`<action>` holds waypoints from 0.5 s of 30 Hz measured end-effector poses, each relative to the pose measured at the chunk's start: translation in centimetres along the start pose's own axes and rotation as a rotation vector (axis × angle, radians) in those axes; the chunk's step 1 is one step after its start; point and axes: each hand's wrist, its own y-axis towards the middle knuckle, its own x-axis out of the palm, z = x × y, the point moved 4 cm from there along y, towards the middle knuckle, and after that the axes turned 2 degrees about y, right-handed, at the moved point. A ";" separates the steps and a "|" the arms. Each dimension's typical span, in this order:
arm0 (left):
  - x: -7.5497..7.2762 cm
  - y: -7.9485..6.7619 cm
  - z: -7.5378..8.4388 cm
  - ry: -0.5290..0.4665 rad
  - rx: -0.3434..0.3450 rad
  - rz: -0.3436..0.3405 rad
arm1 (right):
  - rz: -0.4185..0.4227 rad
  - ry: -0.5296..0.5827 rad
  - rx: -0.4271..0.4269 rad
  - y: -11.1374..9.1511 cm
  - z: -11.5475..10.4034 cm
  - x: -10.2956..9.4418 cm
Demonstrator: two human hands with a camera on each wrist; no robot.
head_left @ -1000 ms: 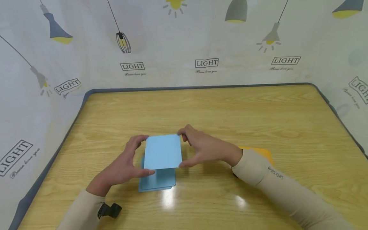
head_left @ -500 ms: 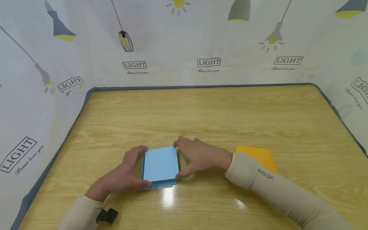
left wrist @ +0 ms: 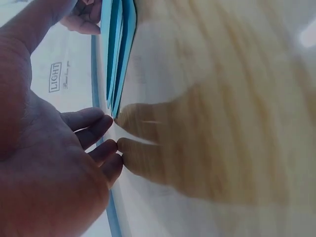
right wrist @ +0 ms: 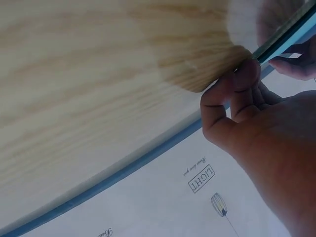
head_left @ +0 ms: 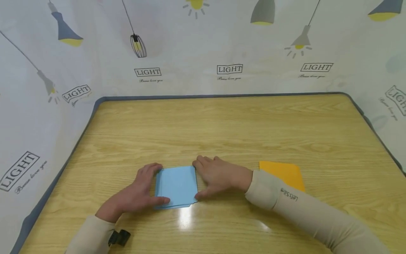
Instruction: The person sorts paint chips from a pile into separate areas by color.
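Pale blue square cards with rounded corners (head_left: 177,185) lie stacked on the wooden table, their edges slightly out of line. At the stack's left side, my left hand (head_left: 134,194) holds the top card, thumb over the front corner and fingers at the back one. My right hand (head_left: 219,176) holds it from the right, fingertips at the back corner and thumb at the front. In the left wrist view the layered edges (left wrist: 118,54) fan a little apart, with the left fingertips (left wrist: 101,128) right beside them. The right wrist view shows bent right fingers (right wrist: 232,98) against the stack's edge.
An orange sheet (head_left: 282,173) lies on the table (head_left: 222,130) to the right, partly covered by the right sleeve (head_left: 298,204). A black band with a small device (head_left: 119,238) sits at the left wrist. A printed white backdrop (head_left: 190,42) surrounds the table's far and side edges.
Both hands have lowered the top blue card from above onto the stack, moving toward the person. It now lies nearly flat over the others. More of the orange sheet shows.
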 end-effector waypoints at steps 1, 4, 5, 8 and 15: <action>-0.1 0.2 0.0 -0.004 -0.003 0.006 | 0.001 0.021 0.009 -0.1 0.2 -0.1; -0.6 1.3 0.2 -0.043 0.003 0.042 | 0.022 0.069 0.058 -0.7 1.2 -0.6; -0.8 1.8 0.3 -0.059 0.001 0.059 | 0.031 0.087 0.083 -0.9 1.7 -0.9; -1.5 3.4 1.0 -0.091 -0.004 0.150 | 0.092 0.113 0.167 -2.1 3.7 -2.0; -3.4 7.1 2.8 0.013 -0.144 0.396 | 0.211 0.132 0.402 -7.0 10.4 -5.0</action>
